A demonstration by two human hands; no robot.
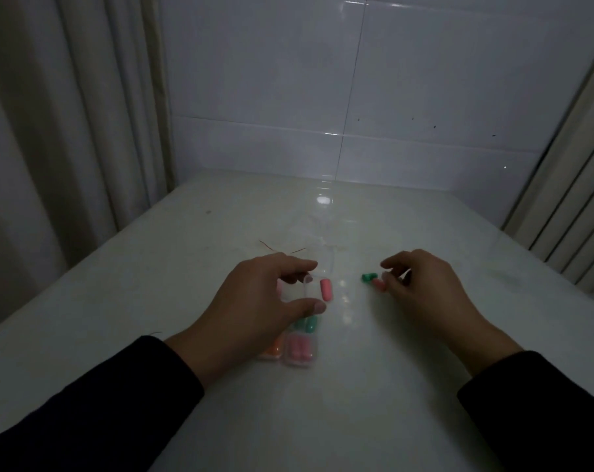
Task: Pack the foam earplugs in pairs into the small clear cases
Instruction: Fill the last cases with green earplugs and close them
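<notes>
Pink case (297, 349): nearest the person, a small clear plastic box lying flat on the bench (357, 403), with two pink foam plugs side by side inside; it looks packed.
Orange case (271, 350): touching the pink case on its left, partly hidden under the left wrist; orange foam shows through.
Green case (307, 323): just beyond those two, green plugs inside, half covered by the left thumb.
Left hand (254, 301): fingers curled over a faint clear case (297, 287), thumb at its near side and forefinger at its far side; the grip looks like a loose steadying pinch.
Loose pink plug (324, 289): a smooth rounded foam cylinder just right of that case, long axis running near to far; whether it sits in the open case or beside it cannot be told.
Right hand (421, 287): fingertips pinch a second pink plug (379, 284), which lies to the right of the clear case, well apart.
Green plug (370, 277): loose, touching the pinched pink one, long axis left to right.
Key relation: the partner plug must travel leftwards; the right hand is nearer to it.
Bench surface: glossy, pale, hard.
</notes>
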